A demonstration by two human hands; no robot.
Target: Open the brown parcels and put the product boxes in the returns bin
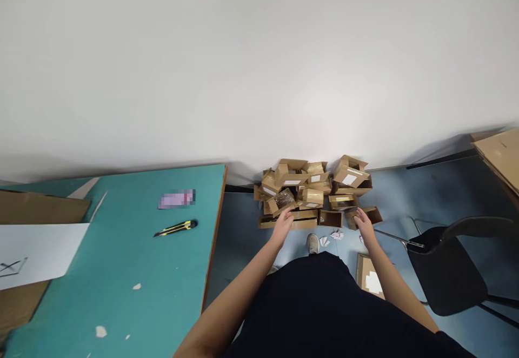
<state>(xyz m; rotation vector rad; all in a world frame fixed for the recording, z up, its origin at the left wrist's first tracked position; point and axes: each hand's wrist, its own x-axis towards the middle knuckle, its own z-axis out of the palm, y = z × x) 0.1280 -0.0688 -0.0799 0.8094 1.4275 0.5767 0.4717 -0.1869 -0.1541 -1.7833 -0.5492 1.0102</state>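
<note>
My left hand (283,227) reaches forward over the floor, its fingers apart and slightly bent, with nothing visible in them. It overlaps the near edge of the pile of opened cardboard boxes (292,180); I cannot tell whether it touches one. To the right, my right hand (365,225) is also open, its fingers pointing inward over a small box (375,214). Between the hands, an open box (331,219) shows its inside. Several boxes carry white labels, and one near my left hand has clear plastic (285,198) in it.
On the left stands a teal table (154,287) with a yellow-black utility knife (176,228) and a blurred pinkish item (177,199). A black chair (446,271) is at right. Crumpled paper (337,234) and a flat carton (367,274) lie on the floor. A white wall (259,66) rises behind.
</note>
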